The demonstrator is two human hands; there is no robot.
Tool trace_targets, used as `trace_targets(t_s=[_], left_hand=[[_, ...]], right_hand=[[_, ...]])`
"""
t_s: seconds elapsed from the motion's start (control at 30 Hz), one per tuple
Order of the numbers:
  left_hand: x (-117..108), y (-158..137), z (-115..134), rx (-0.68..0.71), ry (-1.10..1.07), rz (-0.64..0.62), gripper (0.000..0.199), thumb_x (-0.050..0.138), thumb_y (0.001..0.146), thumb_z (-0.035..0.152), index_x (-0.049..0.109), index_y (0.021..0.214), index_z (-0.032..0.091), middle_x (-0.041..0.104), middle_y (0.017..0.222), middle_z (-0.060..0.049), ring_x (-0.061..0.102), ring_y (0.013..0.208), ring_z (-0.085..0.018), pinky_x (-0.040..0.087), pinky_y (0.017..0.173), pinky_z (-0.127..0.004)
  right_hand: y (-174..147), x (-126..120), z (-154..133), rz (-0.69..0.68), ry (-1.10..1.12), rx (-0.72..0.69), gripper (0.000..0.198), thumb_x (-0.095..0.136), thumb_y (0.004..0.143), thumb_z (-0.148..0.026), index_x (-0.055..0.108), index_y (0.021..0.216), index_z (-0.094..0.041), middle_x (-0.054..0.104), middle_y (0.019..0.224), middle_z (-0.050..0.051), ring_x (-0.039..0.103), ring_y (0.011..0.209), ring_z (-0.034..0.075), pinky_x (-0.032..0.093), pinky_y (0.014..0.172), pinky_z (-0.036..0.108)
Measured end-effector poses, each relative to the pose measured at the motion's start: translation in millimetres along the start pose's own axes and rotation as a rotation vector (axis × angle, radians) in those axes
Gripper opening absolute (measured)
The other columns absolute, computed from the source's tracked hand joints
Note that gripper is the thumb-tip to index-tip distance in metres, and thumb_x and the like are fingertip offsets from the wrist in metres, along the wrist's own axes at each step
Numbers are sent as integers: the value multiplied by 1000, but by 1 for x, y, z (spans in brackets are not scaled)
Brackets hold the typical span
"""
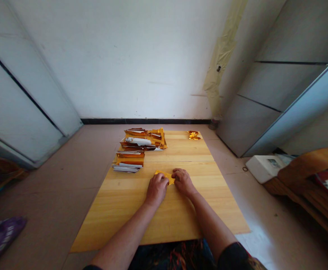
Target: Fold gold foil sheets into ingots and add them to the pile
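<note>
Between my hands, a small piece of gold paper (169,177) lies at the middle of the wooden table (164,217). My left hand (157,187) has its fingers closed on the paper's left side. At the right edge of the same sheet, my right hand (183,181) pinches with bent fingers. Parts of the paper are hidden under both hands. Beyond my left hand, stacks of gold and white paper pieces (128,167) stand along the table's far left side.
Crumpled gold foil (193,135) rests at the far right corner. A white wall (141,67) rises behind the table. On the right are a grey cabinet (265,86), a white box (262,168) and wooden furniture (295,191). A purple bag (3,240) is on the floor at left.
</note>
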State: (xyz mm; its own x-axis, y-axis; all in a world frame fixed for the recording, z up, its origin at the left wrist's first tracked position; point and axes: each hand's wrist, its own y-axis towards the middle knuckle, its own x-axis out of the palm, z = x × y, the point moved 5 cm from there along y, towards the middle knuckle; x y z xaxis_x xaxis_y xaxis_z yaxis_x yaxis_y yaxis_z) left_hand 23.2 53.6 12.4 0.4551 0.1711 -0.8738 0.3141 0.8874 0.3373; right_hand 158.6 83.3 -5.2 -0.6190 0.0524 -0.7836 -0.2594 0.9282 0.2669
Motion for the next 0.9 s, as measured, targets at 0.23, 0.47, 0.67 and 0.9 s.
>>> trace_targets(t_s=[0.23, 0.47, 0.67, 0.9], left_hand=[[-1, 0, -8, 116, -25, 17, 17, 53, 83, 16, 68, 79, 22, 59, 96, -5, 52, 91, -18, 42, 81, -31], [-9, -2, -9, 196, 130, -89, 16, 53, 85, 19, 67, 87, 25, 60, 87, -5, 51, 87, -19, 40, 74, -31], [-17, -19, 2, 162, 194, -150, 23, 47, 87, 16, 62, 104, 23, 63, 93, -6, 54, 89, -21, 39, 78, -36], [-23, -40, 7, 113, 196, -145, 33, 45, 87, 15, 56, 113, 31, 55, 127, -7, 48, 116, -24, 24, 101, -57]], right_hand=[[-11, -9, -14, -70, -102, -173, 31, 50, 81, -8, 66, 101, -25, 61, 118, 4, 50, 110, 20, 36, 95, 36], [-20, -10, -34, -140, -201, -188, 18, 51, 86, -16, 66, 92, -23, 62, 97, 5, 50, 93, 18, 38, 85, 31], [-24, -11, -44, -178, -279, -185, 15, 51, 88, -20, 65, 90, -24, 60, 93, 5, 49, 90, 18, 37, 81, 29], [-26, -10, -37, -199, -310, -239, 21, 48, 91, -23, 61, 107, -25, 58, 116, 5, 48, 103, 19, 38, 88, 32]])
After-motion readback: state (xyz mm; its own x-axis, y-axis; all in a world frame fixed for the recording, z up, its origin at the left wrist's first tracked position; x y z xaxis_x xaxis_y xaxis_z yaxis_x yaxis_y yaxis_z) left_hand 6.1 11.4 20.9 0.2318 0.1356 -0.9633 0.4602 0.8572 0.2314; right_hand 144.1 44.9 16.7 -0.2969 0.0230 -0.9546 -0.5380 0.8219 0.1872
